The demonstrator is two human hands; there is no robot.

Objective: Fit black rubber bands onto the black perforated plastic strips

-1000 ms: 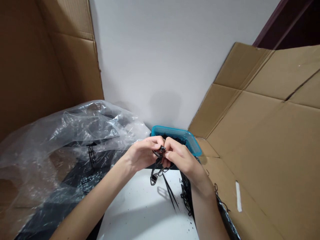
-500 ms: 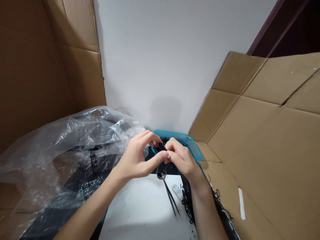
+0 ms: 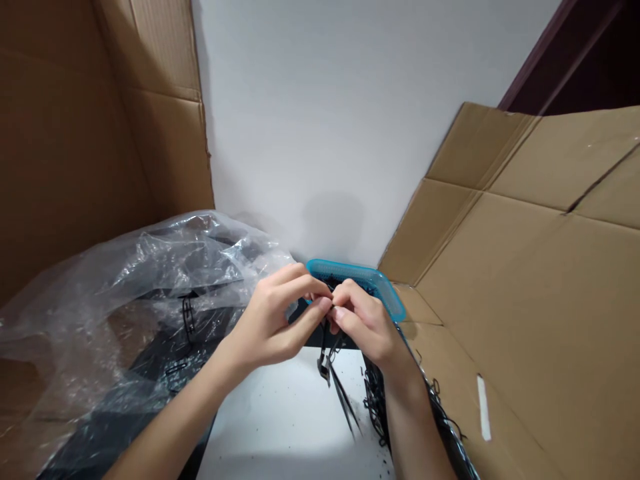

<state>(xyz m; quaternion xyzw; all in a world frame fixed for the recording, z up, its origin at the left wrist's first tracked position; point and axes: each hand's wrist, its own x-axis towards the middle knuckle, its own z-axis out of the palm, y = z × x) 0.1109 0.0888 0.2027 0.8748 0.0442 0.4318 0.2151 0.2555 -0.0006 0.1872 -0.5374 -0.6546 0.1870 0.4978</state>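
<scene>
Left hand and right hand grasp black plastic ties between the fingertips; the ties hang over a white table, in front of a blue mesh basket. Crumpled plastic film lies left, a cardboard sheet right.
</scene>
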